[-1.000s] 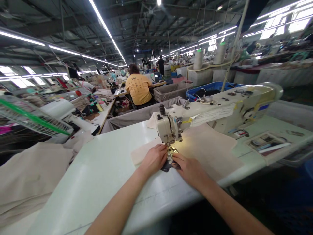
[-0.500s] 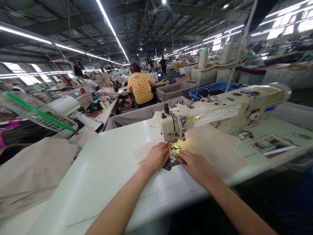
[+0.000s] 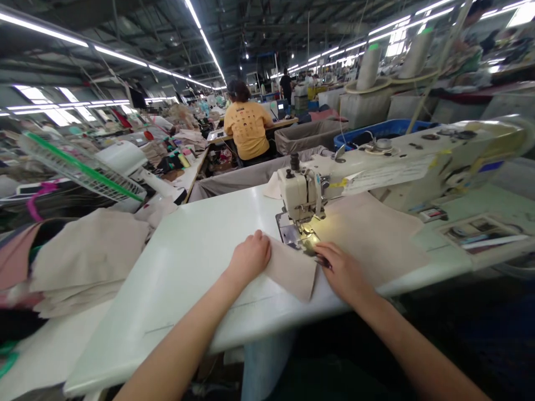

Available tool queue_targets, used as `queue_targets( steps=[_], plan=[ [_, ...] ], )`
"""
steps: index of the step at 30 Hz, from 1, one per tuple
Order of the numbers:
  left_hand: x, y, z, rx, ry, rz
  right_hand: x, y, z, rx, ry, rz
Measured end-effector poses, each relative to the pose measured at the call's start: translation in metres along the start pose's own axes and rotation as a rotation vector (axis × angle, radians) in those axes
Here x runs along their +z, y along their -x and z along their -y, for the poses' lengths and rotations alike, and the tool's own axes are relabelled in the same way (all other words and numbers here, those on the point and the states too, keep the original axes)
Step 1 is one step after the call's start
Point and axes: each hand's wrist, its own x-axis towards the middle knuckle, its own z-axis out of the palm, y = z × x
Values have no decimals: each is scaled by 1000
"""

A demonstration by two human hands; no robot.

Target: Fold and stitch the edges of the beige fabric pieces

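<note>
My left hand (image 3: pixel 251 257) is closed on the left edge of a small beige fabric piece (image 3: pixel 291 272), which lies on the table in front of the sewing machine (image 3: pixel 300 195). The lit needle area and the metal plate (image 3: pixel 288 232) are just beyond the fabric. My right hand (image 3: pixel 343 274) is at the right of the needle plate, its fingers pinched together near the fabric's right corner. A small dark thing shows under these fingertips, too unclear to name. A larger beige fabric panel (image 3: pixel 370 234) spreads under the machine arm.
The pale table (image 3: pixel 200 245) carries the machine. Piled beige cloth (image 3: pixel 90 256) and a white fan with a green-rimmed guard (image 3: pixel 83 167) are on the left. Behind are a grey cloth-lined bin (image 3: pixel 242 181), a blue basket (image 3: pixel 355 139) and a person in a yellow shirt (image 3: pixel 247 131).
My left hand has moved left and toward me from the needle, bringing the small fabric piece out to the front. My right hand stays near the plate. The head view has shifted.
</note>
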Motion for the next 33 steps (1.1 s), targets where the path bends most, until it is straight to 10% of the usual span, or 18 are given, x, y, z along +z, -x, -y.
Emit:
queue_targets(
  steps=[4, 14, 22, 33],
  plan=[
    [-1, 12, -9, -245, -99, 70, -3, 6, -6, -16, -120, -60],
    [-7, 18, -13, -271, -81, 69, -11, 11, 0, -63, 15, 209],
    [7, 6, -48, 473, 192, -174, -22, 1, 8, -69, 64, 309],
    [24, 1, -36, 388, 310, -282, -13, 4, 2, -125, -1, 273]
  ],
)
